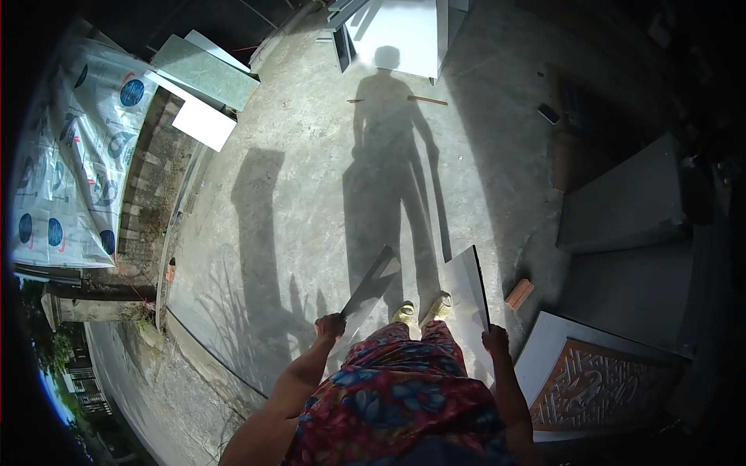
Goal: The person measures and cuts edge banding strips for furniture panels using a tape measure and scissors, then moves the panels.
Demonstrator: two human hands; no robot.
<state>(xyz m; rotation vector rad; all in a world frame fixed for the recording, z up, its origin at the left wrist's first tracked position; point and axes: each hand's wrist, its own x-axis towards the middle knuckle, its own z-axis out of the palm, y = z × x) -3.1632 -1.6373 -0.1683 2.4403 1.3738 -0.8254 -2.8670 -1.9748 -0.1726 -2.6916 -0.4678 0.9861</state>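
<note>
My left hand [330, 326] is closed on the near edge of a flat grey board [371, 289], which slants forward and to the right over the concrete floor. A lighter strip crosses its far end. On the other side, my right hand [495, 339] grips a second board [466, 291] by its dark outer edge; the pale face is turned inward. Both boards hang at either side of my legs, with their far ends ahead of my yellow shoes [435, 307]. The fingers are partly hidden behind the board edges.
A brick [519, 294] lies right of my feet, near a carved brown panel [590, 384] on a white board. Grey panels [622, 202] stand at right. White panels [400, 35] lean ahead; thin sticks [429, 100] lie before them. Stacked boards [206, 74] and printed sheeting [81, 155] are left.
</note>
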